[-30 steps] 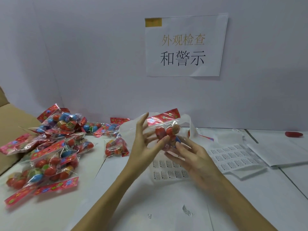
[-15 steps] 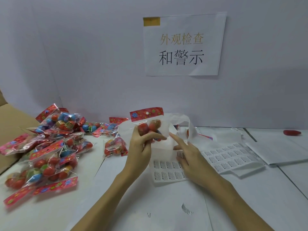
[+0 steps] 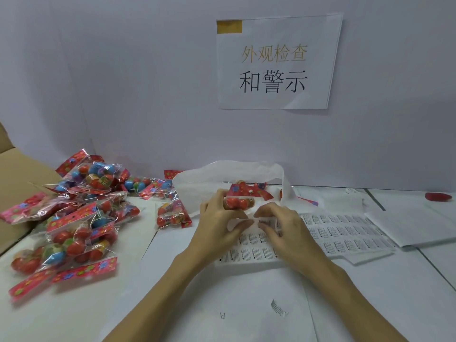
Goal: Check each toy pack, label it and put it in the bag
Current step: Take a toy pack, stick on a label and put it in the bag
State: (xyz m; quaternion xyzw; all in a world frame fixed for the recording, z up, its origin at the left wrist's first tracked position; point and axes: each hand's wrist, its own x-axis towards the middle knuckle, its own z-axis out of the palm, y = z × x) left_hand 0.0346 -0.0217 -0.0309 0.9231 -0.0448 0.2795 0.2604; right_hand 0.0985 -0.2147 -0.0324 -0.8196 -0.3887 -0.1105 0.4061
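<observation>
A cardboard box point(image 3: 17, 174) is seen at the far left edge. Beside it, a heap of packs point(image 3: 74, 218) with red headers is piled on the desk point(image 3: 74, 312), and one pack point(image 3: 172, 215) lies apart, just right of the heap. Near the centre, a toy pack point(image 3: 238, 202) is gripped by the left hand point(image 3: 219, 225), its fingers point(image 3: 217, 198) curled round the pack's lower end; the pack is held just above the desk, in front of the white bag point(image 3: 229, 174), whose mouth stands open behind it. Just to the right, a small label point(image 3: 267, 221) is pinched between thumb and fingers of the right hand point(image 3: 283, 230), close to the pack. Label sheets point(image 3: 345, 233) are spread under and to the right of both hands. A loose label point(image 3: 278, 308) lies on the paper nearer the viewer. A printed sign point(image 3: 276, 62) is fixed to the wall above. A red object point(image 3: 438, 196) lies at the far right.
</observation>
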